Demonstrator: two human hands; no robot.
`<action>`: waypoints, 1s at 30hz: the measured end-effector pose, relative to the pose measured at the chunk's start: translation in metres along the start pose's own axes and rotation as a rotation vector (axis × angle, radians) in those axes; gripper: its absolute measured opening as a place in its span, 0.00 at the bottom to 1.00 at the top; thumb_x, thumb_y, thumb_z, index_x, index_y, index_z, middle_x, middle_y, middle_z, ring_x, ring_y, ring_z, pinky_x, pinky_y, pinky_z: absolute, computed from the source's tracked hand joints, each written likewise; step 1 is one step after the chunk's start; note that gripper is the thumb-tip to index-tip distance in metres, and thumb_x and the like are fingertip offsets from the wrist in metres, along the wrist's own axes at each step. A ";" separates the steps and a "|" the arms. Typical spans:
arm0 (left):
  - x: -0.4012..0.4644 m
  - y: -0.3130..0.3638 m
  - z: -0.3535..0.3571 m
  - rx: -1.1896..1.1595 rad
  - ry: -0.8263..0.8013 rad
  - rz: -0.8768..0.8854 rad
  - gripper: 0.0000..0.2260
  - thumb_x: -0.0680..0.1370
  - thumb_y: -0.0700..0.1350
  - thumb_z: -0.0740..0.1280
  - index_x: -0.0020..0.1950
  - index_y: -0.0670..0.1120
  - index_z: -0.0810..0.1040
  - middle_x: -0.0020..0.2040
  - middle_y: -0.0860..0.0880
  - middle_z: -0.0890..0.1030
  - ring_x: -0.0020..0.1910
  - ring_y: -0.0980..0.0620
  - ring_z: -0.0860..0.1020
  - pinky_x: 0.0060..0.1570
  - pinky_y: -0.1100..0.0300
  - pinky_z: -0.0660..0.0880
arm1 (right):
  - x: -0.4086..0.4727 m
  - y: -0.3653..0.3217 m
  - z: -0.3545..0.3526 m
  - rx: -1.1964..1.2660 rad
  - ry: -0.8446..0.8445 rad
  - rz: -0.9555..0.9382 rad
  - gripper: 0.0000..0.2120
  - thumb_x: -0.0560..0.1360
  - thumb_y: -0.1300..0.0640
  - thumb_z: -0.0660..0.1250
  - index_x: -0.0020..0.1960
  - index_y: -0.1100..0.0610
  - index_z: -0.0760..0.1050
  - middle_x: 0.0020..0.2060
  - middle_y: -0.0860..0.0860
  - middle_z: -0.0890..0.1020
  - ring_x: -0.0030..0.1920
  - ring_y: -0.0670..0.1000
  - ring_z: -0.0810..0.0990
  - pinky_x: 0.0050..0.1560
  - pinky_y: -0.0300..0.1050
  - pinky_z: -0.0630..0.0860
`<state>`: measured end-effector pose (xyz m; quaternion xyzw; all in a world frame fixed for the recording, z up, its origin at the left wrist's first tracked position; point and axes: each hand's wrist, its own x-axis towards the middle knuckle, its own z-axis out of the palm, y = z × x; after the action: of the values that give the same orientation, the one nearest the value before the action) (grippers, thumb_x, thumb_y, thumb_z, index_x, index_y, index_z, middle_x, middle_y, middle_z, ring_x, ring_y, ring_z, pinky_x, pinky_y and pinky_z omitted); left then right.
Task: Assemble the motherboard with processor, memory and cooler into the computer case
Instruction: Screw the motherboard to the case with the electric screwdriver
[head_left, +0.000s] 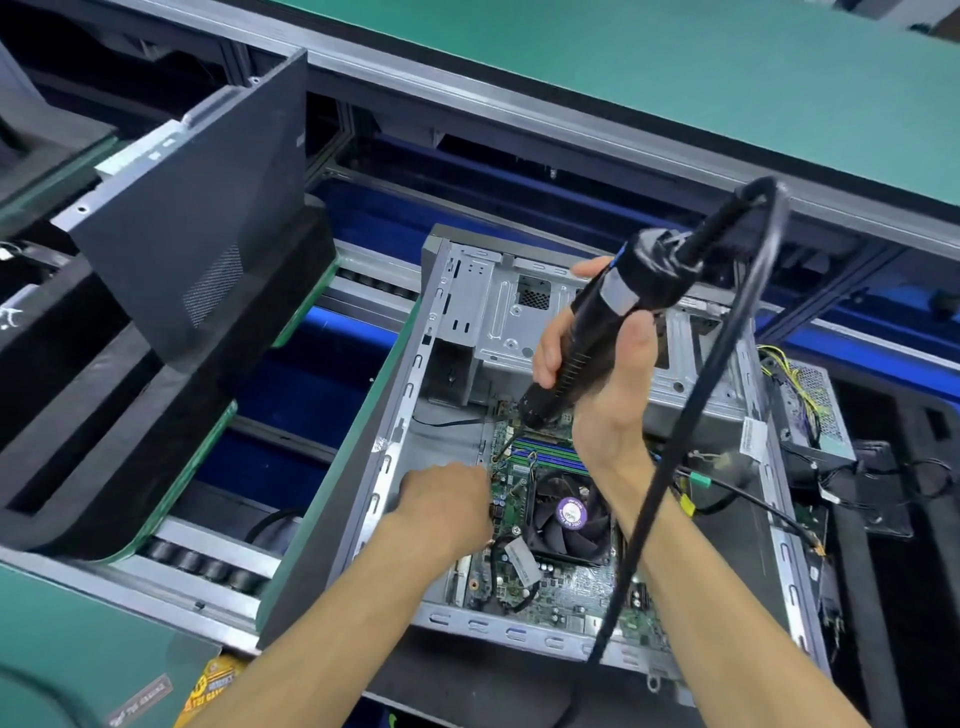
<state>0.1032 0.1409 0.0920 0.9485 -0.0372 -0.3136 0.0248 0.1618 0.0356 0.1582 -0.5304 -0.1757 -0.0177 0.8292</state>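
Note:
An open grey computer case (410, 410) lies flat on the line. Inside it sits the green motherboard (566, 582), with a black cooler fan (566, 514) and memory slots (550, 452). My right hand (602, 379) grips a black electric screwdriver (608, 312); its bit points down at the board's upper left edge. A thick black cable (691, 415) loops from the tool's top. My left hand (447, 493) rests on the board's left edge just below the bit, fingers curled down. What the fingers pinch is hidden.
A second dark computer case (197, 208) stands on a black foam pallet (130, 441) to the left. Conveyor rollers (208, 566) run below it. A power supply (810, 410) with loose wires lies right of the case. Green bench tops frame the line.

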 end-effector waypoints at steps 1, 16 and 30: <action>0.000 0.000 0.000 0.014 -0.015 0.000 0.14 0.80 0.43 0.59 0.65 0.43 0.71 0.62 0.44 0.76 0.60 0.42 0.77 0.58 0.49 0.72 | 0.000 0.001 0.000 0.002 -0.010 0.010 0.29 0.73 0.31 0.67 0.60 0.53 0.73 0.29 0.50 0.73 0.27 0.50 0.68 0.29 0.43 0.68; -0.001 -0.002 0.001 0.040 -0.075 -0.016 0.14 0.81 0.43 0.59 0.66 0.43 0.71 0.63 0.43 0.76 0.61 0.41 0.77 0.62 0.47 0.74 | 0.002 0.005 0.008 -0.033 0.110 0.016 0.38 0.70 0.22 0.59 0.49 0.59 0.71 0.24 0.48 0.67 0.22 0.48 0.63 0.26 0.41 0.60; -0.001 0.000 0.000 0.075 -0.125 0.013 0.16 0.79 0.41 0.58 0.67 0.42 0.69 0.62 0.44 0.76 0.59 0.42 0.77 0.58 0.47 0.75 | -0.001 0.003 0.011 -0.130 0.044 -0.005 0.37 0.71 0.23 0.57 0.45 0.59 0.74 0.25 0.46 0.69 0.23 0.48 0.64 0.28 0.42 0.62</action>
<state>0.1023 0.1413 0.0924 0.9271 -0.0563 -0.3703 -0.0111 0.1584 0.0460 0.1591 -0.5822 -0.1572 -0.0426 0.7966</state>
